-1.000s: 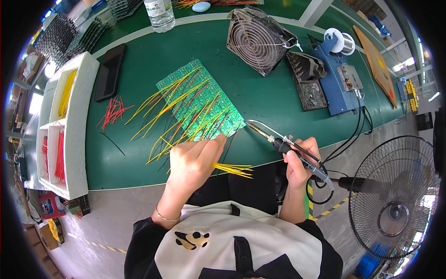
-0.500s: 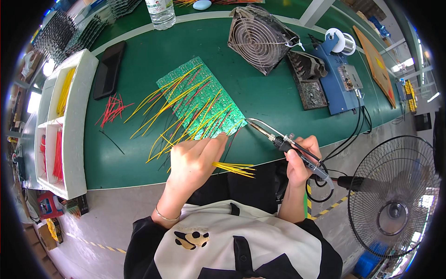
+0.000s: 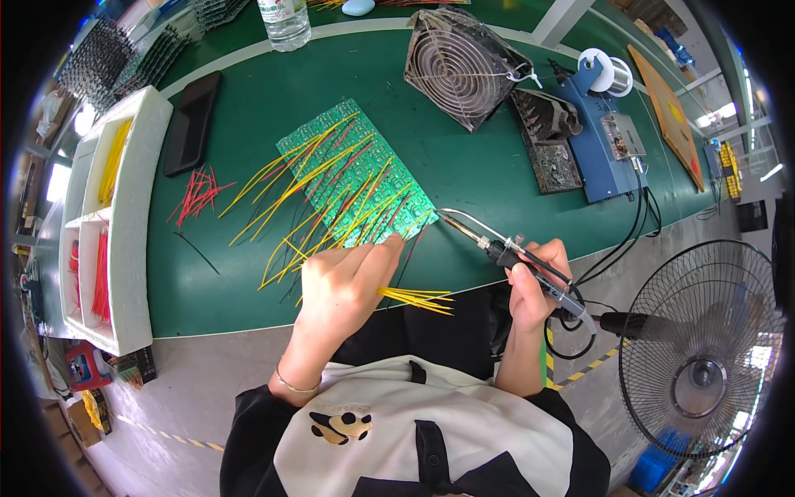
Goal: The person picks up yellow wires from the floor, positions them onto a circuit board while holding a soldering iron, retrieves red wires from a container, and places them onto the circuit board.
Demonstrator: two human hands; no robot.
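A green circuit board panel [image 3: 344, 137] lies slanted on the green table, with many yellow, red and black wires [image 3: 290, 195] sticking out from it to the left. My left hand [image 3: 344, 277] is closed at the board's near edge, around a bundle of yellow wires [image 3: 418, 300] whose ends stick out to the right below the palm. Its fingertips meet the board near the right corner. In my right hand [image 3: 538, 286] is a soldering iron [image 3: 517, 258] with a thin curved metal tube alongside. The iron's tip points at the board's right corner; whether it touches is too small to tell.
Left stands a white foam box [image 3: 132, 273] with yellow and red wires, beside a black tray [image 3: 192, 124] and loose red wires [image 3: 199, 195]. Behind are a bottle [image 3: 286, 25] and a dusty fan [image 3: 464, 70]. A blue soldering station [image 3: 600, 141] stands right; a floor fan [image 3: 704, 352] is beside the table.
Almost nothing differs. The whole view has shifted very slightly, and both hands, the iron and the board keep their places relative to each other.
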